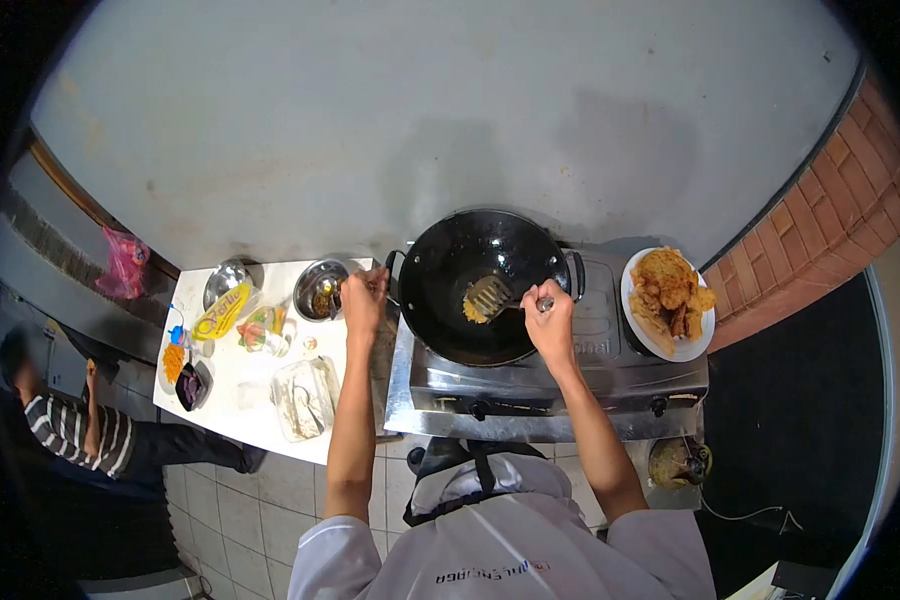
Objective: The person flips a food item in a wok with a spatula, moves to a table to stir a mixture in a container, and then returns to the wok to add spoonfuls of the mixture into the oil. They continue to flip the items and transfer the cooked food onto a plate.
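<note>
My right hand (547,310) is closed around the handle of a slotted spatula (489,296). Its blade rests inside a black wok (440,330), against a small heap of yellowish chopped food (473,311). My left hand (366,290) is closed, fingers pinched, between the wok's left handle and a metal bowl (317,268). What it holds is too small to make out. Dark pieces of food (322,302) lie in that bowl. The wok sits on the left side of a steel gas stove (560,385).
Right of the wok, a white plate (707,335) bears golden fried food (667,285). The white table (245,400) at left holds a yellow packet (222,315), a clear container (305,398), and another metal bowl (228,280). A person in a striped shirt (85,425) stands far left.
</note>
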The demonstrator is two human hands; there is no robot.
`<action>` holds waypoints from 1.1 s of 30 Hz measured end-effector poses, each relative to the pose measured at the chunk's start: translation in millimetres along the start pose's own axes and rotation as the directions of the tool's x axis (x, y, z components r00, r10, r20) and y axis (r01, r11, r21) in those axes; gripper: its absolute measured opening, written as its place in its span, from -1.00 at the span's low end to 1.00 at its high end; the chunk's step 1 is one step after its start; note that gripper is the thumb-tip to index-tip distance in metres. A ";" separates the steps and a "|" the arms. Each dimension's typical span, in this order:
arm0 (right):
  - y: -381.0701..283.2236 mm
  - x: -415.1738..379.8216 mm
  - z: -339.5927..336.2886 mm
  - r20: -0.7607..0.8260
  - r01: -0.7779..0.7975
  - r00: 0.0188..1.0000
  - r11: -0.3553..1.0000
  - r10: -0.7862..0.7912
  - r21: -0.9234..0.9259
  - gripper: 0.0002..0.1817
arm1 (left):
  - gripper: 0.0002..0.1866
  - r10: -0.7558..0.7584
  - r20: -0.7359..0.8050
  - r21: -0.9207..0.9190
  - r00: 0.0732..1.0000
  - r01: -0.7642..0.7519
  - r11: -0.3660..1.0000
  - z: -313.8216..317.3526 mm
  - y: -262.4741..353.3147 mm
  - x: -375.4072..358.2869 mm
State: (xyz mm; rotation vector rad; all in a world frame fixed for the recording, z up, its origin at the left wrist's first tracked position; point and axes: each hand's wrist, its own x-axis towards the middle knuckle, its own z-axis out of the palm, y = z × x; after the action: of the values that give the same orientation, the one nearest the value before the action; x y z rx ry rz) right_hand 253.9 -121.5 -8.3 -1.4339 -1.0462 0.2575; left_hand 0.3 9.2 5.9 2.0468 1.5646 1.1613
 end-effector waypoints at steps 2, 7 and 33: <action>1.1 -1.0 -0.4 0.010 0.000 1.000 1.000 0.000 0.000 -0.70 | -0.82 0.003 0.006 -0.017 1.000 -0.002 1.000 -0.6 2.0 -0.2; -7.6 1.7 0.2 0.051 -0.054 0.997 0.997 0.057 -0.052 -0.71 | -0.83 0.019 -0.029 0.003 0.999 -0.019 1.000 3.0 -1.1 -0.6; -30.5 -7.2 -20.1 -0.070 -0.091 0.994 0.995 0.088 -0.040 -0.78 | -0.82 0.041 0.044 0.032 0.998 -0.042 0.999 -3.7 -0.6 0.4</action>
State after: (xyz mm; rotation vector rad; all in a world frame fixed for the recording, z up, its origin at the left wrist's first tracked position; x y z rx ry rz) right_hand 251.0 -146.2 19.4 -1.5204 -0.9389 0.2502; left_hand -2.8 9.0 7.9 2.1207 1.5375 1.1052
